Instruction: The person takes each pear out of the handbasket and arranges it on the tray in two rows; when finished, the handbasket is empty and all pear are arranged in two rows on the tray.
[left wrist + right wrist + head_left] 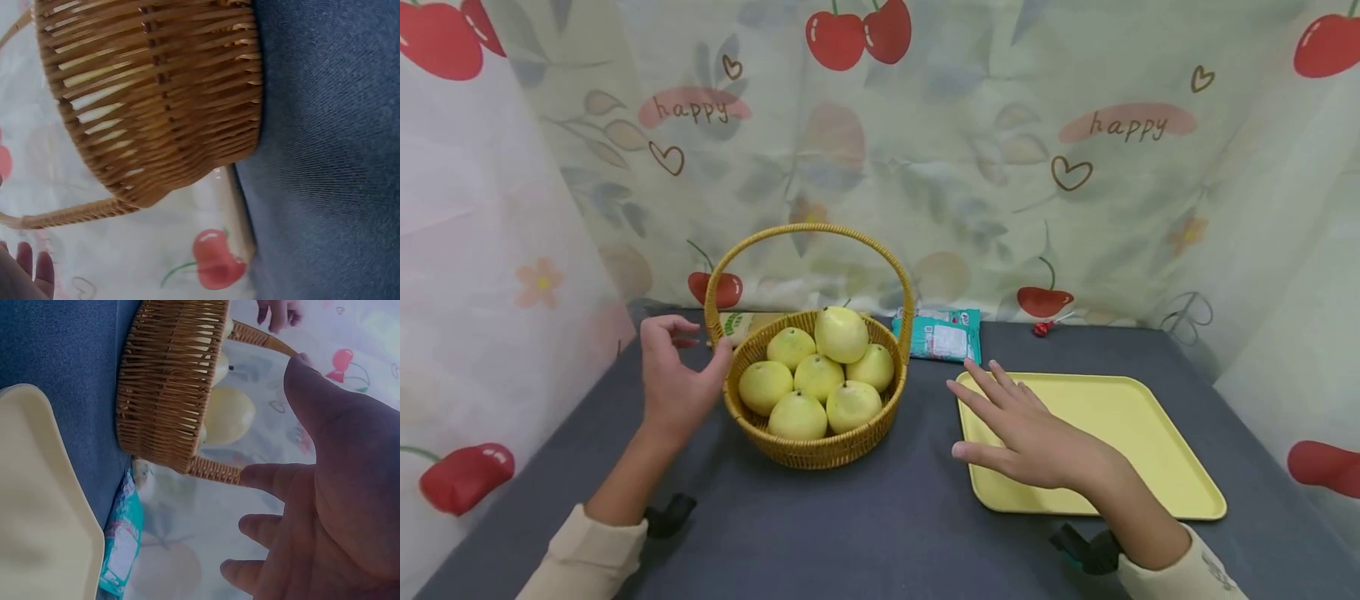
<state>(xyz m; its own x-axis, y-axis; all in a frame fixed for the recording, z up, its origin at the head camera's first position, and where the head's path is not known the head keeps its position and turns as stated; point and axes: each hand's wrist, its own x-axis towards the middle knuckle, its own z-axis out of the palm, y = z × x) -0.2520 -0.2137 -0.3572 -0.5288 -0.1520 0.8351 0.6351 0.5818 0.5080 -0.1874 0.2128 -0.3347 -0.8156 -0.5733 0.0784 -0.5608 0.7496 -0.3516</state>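
A woven wicker basket (820, 454) with a tall arched handle stands left of centre, filled with several pale yellow-green pears (797, 415). My left hand (679, 387) is raised at the basket's left side, thumb close by the foot of the handle and fingers bent in a loose curve with nothing in them. In the left wrist view its fingertips (44, 269) show apart from the handle (69, 215). My right hand (1030, 437) hovers over the left part of a yellow tray (1138, 442), palm down with fingers spread and holding nothing.
Behind the basket's right side lies a teal packet (943, 335), and a tan packet (741, 323) is partly hidden behind the basket. A red-wrapped lollipop (1042, 328) lies near the back edge. Printed cloth (955, 167) walls in the dark table (880, 533).
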